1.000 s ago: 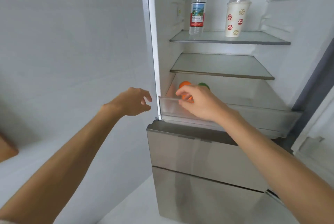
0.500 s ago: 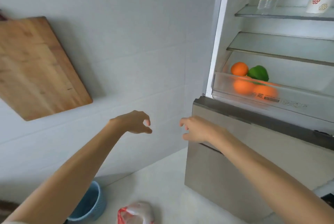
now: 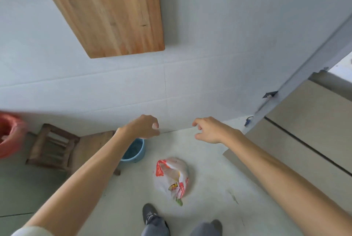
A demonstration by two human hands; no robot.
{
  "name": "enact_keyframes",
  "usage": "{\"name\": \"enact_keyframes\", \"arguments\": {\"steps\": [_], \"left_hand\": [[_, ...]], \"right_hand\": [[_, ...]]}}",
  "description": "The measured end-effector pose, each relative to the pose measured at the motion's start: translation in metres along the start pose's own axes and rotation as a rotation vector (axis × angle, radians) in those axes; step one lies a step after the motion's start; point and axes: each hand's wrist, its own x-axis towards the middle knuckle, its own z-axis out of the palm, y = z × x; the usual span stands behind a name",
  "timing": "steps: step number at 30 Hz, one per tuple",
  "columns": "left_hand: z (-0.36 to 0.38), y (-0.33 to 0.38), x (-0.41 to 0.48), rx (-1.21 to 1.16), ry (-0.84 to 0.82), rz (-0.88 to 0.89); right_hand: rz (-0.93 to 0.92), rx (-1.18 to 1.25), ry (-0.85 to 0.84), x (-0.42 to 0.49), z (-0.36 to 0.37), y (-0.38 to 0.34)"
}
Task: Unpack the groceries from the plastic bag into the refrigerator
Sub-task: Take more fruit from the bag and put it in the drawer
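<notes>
1. Lying slumped on the floor, the plastic bag sits low between the two arms, just in front of the person's shoe. Its top is floppy and partly open. Some bright packs show inside, but I cannot tell how many things are in it.
2. Both hands hang above the bag and do not touch it. The left hand has a loose grip, with softly curled fingers and nothing in it. The right hand is the same: a loose grip, holding nothing.
3. The bag looks thin and soft. If a hand grabs only one side of it, the bag may tip, and the food may spill onto the floor.
4. If a hand pulls too hard, I think the thin plastic may rip.
5. The shoe is close to the bag. One step forward may squash what is inside.
6. A blue bucket stands near the bag, partly hidden by the left arm. A fast reach down may knock it over.
7. A wooden stool stands farther left, beside the bucket. It may trip the person if they step that way.
8. The refrigerator is off to the right, and only its lower front shows. The shelves are out of view, so each thing needs a lift and a turn. With a weak grip, something may slip and drop on the way, or bump the refrigerator's edge.
</notes>
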Motion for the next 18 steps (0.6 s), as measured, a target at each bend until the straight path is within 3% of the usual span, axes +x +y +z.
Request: {"name": "enact_keyframes", "arguments": {"steps": [10, 18], "left_hand": [[0.183, -0.076, 0.069, -0.266, -0.192, -0.053], [0.357, -0.109, 0.179, -0.39, -0.288, -0.187]], "right_hand": [[0.092, 0.063, -0.31, 0.104, 0.171, 0.0], [0.112, 0.107, -0.379, 0.213, 0.328, 0.059]]}}
